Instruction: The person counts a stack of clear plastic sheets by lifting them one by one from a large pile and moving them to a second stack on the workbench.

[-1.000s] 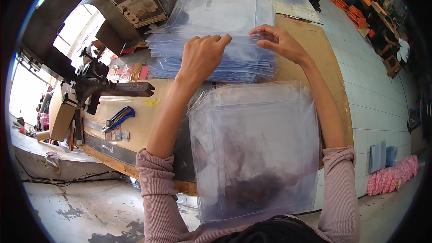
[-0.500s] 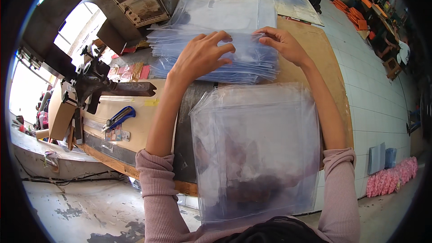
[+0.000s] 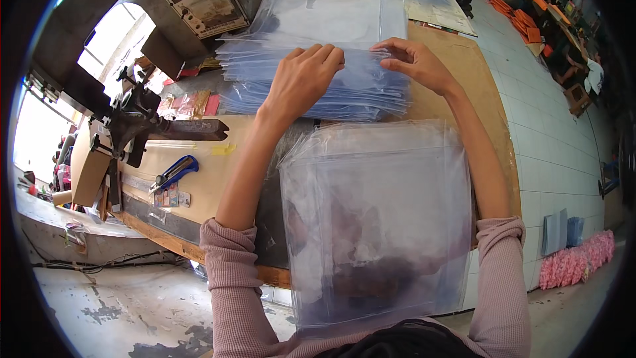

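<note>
Far sheet stack [image 3: 298, 79]: clear plastic, smooth, glossy. Nearer sheet stack [image 3: 391, 192]: likewise, faintly creased. Sleeve [image 3: 228, 252]: matt waffle-knit cloth. Counter edge [image 3: 177, 246]: worn wood.

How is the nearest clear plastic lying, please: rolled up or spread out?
Spread out: the nearest clear plastic shows one broad face with its side edges visible. Folds underneath: cannot tell.

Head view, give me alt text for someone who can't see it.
A person's left hand, fingers curled, and right hand are at the near end of a stack of clear plastic sheets. More clear plastic lies closer to the body; a blue utility knife is left of it.
</note>
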`<state>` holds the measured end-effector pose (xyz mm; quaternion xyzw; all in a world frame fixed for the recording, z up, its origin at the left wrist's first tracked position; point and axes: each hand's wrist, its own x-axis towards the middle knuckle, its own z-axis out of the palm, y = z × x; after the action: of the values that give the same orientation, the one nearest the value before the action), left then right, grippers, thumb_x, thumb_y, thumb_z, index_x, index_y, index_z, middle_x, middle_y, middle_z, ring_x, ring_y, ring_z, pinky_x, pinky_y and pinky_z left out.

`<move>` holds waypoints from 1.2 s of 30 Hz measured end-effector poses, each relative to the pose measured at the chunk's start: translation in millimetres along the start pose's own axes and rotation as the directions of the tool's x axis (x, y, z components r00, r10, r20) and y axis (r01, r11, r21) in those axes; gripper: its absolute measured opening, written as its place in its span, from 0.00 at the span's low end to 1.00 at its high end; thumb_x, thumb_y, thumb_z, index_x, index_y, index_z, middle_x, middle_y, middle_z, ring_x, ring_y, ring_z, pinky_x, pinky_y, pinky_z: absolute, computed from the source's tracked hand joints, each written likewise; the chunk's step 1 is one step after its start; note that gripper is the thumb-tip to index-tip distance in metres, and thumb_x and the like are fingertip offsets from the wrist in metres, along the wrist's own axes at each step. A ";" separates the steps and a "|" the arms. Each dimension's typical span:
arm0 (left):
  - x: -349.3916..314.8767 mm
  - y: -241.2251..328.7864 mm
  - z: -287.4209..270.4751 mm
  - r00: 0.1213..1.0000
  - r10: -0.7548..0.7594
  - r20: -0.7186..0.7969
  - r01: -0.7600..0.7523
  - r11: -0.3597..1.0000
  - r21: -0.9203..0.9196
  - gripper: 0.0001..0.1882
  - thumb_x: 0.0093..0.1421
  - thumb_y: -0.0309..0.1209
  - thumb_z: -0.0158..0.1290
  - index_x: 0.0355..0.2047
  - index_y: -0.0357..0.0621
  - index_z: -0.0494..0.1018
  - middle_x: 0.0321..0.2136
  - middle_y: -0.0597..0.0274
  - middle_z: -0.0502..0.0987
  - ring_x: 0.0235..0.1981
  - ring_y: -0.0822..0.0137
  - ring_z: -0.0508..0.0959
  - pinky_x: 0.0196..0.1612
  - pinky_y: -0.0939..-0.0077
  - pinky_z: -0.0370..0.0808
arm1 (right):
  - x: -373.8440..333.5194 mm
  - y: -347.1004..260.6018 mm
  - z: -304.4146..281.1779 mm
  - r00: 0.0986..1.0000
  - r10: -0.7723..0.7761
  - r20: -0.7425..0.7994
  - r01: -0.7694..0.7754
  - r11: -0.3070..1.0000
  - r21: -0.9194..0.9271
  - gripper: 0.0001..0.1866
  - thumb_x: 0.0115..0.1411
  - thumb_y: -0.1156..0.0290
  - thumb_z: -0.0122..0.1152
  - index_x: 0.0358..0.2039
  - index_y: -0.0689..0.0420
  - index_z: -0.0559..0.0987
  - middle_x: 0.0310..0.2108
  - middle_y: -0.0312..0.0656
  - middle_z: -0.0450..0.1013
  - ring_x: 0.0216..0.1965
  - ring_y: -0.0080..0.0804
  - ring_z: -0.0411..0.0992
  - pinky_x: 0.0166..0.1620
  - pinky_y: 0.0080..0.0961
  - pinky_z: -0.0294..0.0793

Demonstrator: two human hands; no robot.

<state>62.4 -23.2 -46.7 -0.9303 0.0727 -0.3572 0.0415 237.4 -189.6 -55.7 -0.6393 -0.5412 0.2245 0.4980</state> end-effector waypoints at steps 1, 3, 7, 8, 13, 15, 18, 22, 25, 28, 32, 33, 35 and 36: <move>0.6 2.3 2.1 1.000 0.000 -0.017 0.001 1.000 0.021 0.04 0.54 0.29 0.50 0.26 0.44 0.66 0.22 0.66 0.71 0.27 0.66 0.74 0.29 0.71 0.69 | -0.6 1.0 -1.0 1.000 -0.014 0.006 0.014 1.000 -0.017 0.20 0.52 0.62 0.62 0.44 0.58 0.74 0.41 0.38 0.72 0.45 0.25 0.68 0.50 0.22 0.64; 0.5 4.1 6.6 0.998 -0.028 -0.048 0.030 0.999 0.042 0.04 0.55 0.29 0.49 0.26 0.44 0.66 0.22 0.65 0.71 0.26 0.66 0.74 0.29 0.72 0.68 | -0.7 1.1 -1.8 0.999 -0.047 0.022 0.048 0.998 -0.050 0.22 0.51 0.61 0.64 0.45 0.57 0.74 0.41 0.38 0.72 0.45 0.26 0.67 0.50 0.22 0.64; -4.9 3.2 16.7 0.986 -0.133 -0.101 0.136 0.991 0.021 0.05 0.55 0.30 0.49 0.26 0.45 0.66 0.21 0.66 0.72 0.26 0.67 0.74 0.30 0.70 0.67 | -1.6 -5.8 2.3 0.996 -0.059 0.063 0.071 0.973 -0.220 0.22 0.51 0.63 0.62 0.46 0.58 0.72 0.43 0.36 0.70 0.47 0.23 0.66 0.51 0.20 0.62; -6.4 2.7 18.1 0.981 -0.159 -0.113 0.161 0.987 0.011 0.05 0.55 0.30 0.49 0.26 0.45 0.66 0.21 0.66 0.72 0.26 0.67 0.74 0.30 0.70 0.67 | -0.6 -7.2 4.9 0.997 -0.065 0.045 0.074 0.967 -0.245 0.21 0.52 0.63 0.62 0.45 0.57 0.73 0.42 0.35 0.70 0.45 0.22 0.66 0.50 0.19 0.63; -5.4 6.0 19.4 0.974 -0.186 -0.133 0.181 0.982 -0.048 0.10 0.52 0.35 0.54 0.33 0.47 0.68 0.36 0.61 0.71 0.36 0.62 0.72 0.39 0.66 0.67 | 4.5 3.5 4.2 0.995 -0.064 -0.075 0.045 0.972 -0.230 0.18 0.54 0.62 0.59 0.42 0.58 0.74 0.36 0.36 0.73 0.38 0.22 0.68 0.44 0.19 0.66; -5.0 9.8 16.3 0.980 -0.085 -0.181 0.079 0.996 -0.037 0.14 0.50 0.37 0.57 0.36 0.50 0.69 0.43 0.58 0.67 0.44 0.59 0.68 0.47 0.63 0.65 | 5.3 6.5 3.4 0.991 -0.083 -0.107 0.058 0.974 -0.220 0.19 0.55 0.59 0.58 0.40 0.60 0.75 0.34 0.40 0.74 0.36 0.26 0.70 0.42 0.23 0.68; -2.2 12.6 6.1 0.987 0.093 -0.132 -0.093 0.996 0.005 0.17 0.47 0.39 0.60 0.37 0.55 0.69 0.50 0.59 0.61 0.54 0.59 0.60 0.57 0.53 0.55 | 5.8 8.3 2.5 0.989 -0.096 -0.109 0.074 0.979 -0.191 0.18 0.56 0.59 0.58 0.40 0.60 0.75 0.34 0.40 0.74 0.35 0.26 0.69 0.41 0.23 0.67; -3.7 9.2 8.6 0.994 0.109 -0.006 -0.107 0.988 0.112 0.11 0.47 0.41 0.58 0.28 0.56 0.70 0.53 0.67 0.62 0.56 0.67 0.59 0.61 0.42 0.43 | 5.6 13.7 3.9 0.989 -0.120 -0.092 0.100 0.976 -0.194 0.19 0.56 0.57 0.57 0.40 0.59 0.75 0.34 0.40 0.74 0.35 0.27 0.69 0.41 0.23 0.68; -1.5 9.6 13.2 0.985 0.173 -0.011 -0.164 0.949 0.269 0.08 0.48 0.38 0.58 0.23 0.53 0.69 0.51 0.72 0.64 0.55 0.72 0.61 0.60 0.38 0.41 | 5.1 12.6 5.3 0.989 -0.133 -0.066 0.115 0.967 -0.228 0.20 0.55 0.56 0.57 0.41 0.58 0.74 0.35 0.41 0.74 0.36 0.29 0.70 0.43 0.24 0.67; -1.5 10.9 16.4 0.987 0.132 -0.089 -0.102 0.955 0.279 0.09 0.48 0.35 0.58 0.22 0.52 0.68 0.50 0.73 0.64 0.54 0.72 0.62 0.60 0.40 0.41 | 3.1 6.5 5.6 0.989 -0.148 -0.029 0.134 0.951 -0.279 0.21 0.54 0.56 0.58 0.43 0.58 0.73 0.35 0.42 0.74 0.38 0.31 0.70 0.43 0.25 0.68; -2.7 10.3 16.6 0.993 0.056 -0.108 -0.032 0.977 0.212 0.09 0.48 0.34 0.59 0.22 0.50 0.68 0.49 0.72 0.65 0.54 0.71 0.63 0.61 0.42 0.42 | -0.4 3.4 5.6 0.984 -0.178 0.021 0.175 0.926 -0.334 0.21 0.54 0.57 0.59 0.44 0.57 0.72 0.36 0.43 0.74 0.39 0.32 0.71 0.44 0.26 0.68; -2.9 9.2 17.1 0.992 0.064 -0.106 -0.039 0.975 0.220 0.09 0.48 0.36 0.58 0.23 0.51 0.69 0.48 0.72 0.65 0.53 0.72 0.63 0.60 0.42 0.42 | -0.1 3.8 4.5 0.982 -0.186 0.028 0.185 0.923 -0.337 0.21 0.54 0.57 0.58 0.44 0.57 0.72 0.36 0.44 0.74 0.39 0.32 0.71 0.44 0.26 0.68; -4.0 6.1 18.0 0.992 0.079 -0.102 -0.052 0.970 0.238 0.11 0.49 0.41 0.57 0.23 0.51 0.70 0.47 0.71 0.66 0.52 0.73 0.64 0.60 0.41 0.42 | 2.2 4.7 3.5 0.988 -0.155 0.027 0.156 0.944 -0.292 0.20 0.55 0.58 0.58 0.44 0.57 0.72 0.36 0.44 0.74 0.38 0.31 0.71 0.43 0.26 0.68; -4.6 5.2 16.7 0.993 0.071 -0.095 -0.052 0.981 0.185 0.12 0.48 0.43 0.57 0.24 0.51 0.70 0.47 0.70 0.66 0.52 0.72 0.64 0.60 0.42 0.42 | 2.8 4.6 4.1 0.990 -0.138 0.027 0.140 0.953 -0.268 0.20 0.55 0.58 0.58 0.44 0.56 0.72 0.36 0.44 0.74 0.38 0.31 0.71 0.43 0.26 0.68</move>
<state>69.7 -27.1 -62.9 -0.9005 0.0703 -0.4076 0.1338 237.1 -185.1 -60.7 -0.6605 -0.6122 0.1160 0.4189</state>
